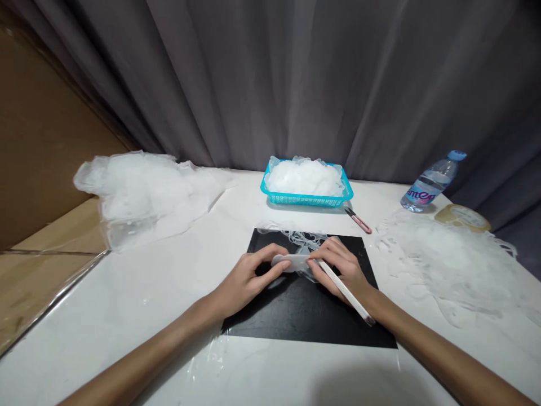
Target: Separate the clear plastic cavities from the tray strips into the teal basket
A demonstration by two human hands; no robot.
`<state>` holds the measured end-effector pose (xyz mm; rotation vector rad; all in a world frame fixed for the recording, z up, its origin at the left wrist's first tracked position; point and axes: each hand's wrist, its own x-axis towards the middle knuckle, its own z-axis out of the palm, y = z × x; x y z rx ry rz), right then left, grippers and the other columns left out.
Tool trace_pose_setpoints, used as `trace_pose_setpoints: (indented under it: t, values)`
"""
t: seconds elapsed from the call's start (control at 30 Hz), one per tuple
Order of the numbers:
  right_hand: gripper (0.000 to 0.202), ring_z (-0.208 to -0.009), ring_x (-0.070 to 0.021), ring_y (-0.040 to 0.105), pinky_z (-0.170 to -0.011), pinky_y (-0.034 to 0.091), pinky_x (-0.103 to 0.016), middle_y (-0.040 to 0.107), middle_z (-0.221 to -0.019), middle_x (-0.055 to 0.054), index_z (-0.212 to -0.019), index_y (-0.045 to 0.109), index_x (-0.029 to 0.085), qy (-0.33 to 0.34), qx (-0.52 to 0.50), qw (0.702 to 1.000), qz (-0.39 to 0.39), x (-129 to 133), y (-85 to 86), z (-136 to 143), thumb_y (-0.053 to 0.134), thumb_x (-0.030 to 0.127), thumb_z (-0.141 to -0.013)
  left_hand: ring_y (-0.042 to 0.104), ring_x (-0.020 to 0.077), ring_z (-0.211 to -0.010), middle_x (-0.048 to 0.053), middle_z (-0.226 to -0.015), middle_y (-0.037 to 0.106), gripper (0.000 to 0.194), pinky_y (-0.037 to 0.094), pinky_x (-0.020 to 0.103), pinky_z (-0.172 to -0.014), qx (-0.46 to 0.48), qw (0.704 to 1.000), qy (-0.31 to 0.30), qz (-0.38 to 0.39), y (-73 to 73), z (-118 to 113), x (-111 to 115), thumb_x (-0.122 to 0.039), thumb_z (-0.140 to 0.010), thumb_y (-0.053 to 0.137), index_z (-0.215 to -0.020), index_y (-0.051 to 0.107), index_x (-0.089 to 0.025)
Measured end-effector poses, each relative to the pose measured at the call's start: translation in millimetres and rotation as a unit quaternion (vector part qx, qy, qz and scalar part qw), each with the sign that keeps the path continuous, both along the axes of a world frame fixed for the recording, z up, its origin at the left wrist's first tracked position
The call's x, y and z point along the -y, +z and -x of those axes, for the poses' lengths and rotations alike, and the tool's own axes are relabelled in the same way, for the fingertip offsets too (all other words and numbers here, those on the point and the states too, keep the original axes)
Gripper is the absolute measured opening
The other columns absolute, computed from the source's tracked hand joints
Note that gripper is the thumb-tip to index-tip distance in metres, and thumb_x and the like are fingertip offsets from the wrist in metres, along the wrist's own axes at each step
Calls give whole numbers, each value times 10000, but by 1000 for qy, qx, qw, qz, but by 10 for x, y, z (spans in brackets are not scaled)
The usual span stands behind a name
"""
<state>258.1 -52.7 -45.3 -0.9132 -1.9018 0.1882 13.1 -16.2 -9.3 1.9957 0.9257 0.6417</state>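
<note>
Over the black mat [296, 318], my left hand [249, 279] pinches the left end of a small whitish translucent piece [298, 263] between thumb and fingers. The fingertips of my right hand [344, 268] touch the right end of that same piece. A long white stick-like tool [349, 293] also lies in my right hand, slanting down towards the wrist; its tip is hidden at the fingers. Thin translucent strips [302, 238] lie in a tangle on the mat just beyond both hands.
A blue basket [306, 199] of white pieces stands at the back, with small pink-handled snips [359, 221] beside it. Translucent sheets [156, 194] are piled left. At right are a water bottle [431, 183], a tape roll [462, 217] and a heap of scraps [460, 265].
</note>
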Motion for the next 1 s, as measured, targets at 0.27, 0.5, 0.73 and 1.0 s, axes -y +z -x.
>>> trace_pose_setpoints:
  t: [0.27, 0.5, 0.73, 1.0]
  values:
    - [172, -771, -192, 586, -724, 499, -355, 627, -822, -35, -1054, 680, 226, -25, 13, 999, -20, 16, 13, -1, 618, 94, -964, 701, 203, -922, 35, -1075, 768, 242, 502, 280, -871, -22, 997, -20, -68, 25, 14, 14, -376, -1058, 537, -1127, 725, -240]
    - [142, -827, -211, 590, -751, 510, -362, 624, -859, -50, -1084, 673, 221, -72, 26, 997, -9, 5, -12, 2, 604, 135, -994, 671, 193, -883, 20, -995, 757, 261, 485, 269, -823, 15, 1000, 21, -4, 35, 2, -37, -400, -1046, 562, -1026, 753, -222]
    - [157, -876, -234, 618, -752, 523, -356, 635, -897, -61, -1035, 671, 208, -181, 72, 981, 14, -62, -92, 46, 561, 109, -984, 643, 204, -846, 48, -900, 734, 369, 514, 285, -813, 168, 968, 168, 81, 20, -14, -215, -502, -974, 629, -908, 757, -163]
    - [166, -882, -237, 632, -750, 547, -357, 648, -911, -61, -1038, 666, 196, -185, 98, 978, 2, -83, -118, 75, 540, 102, -984, 697, 290, -1076, 139, -1137, 761, 591, 547, 417, -990, 206, 919, 318, -110, 135, -222, -1209, -639, -984, 465, -1129, 719, -126]
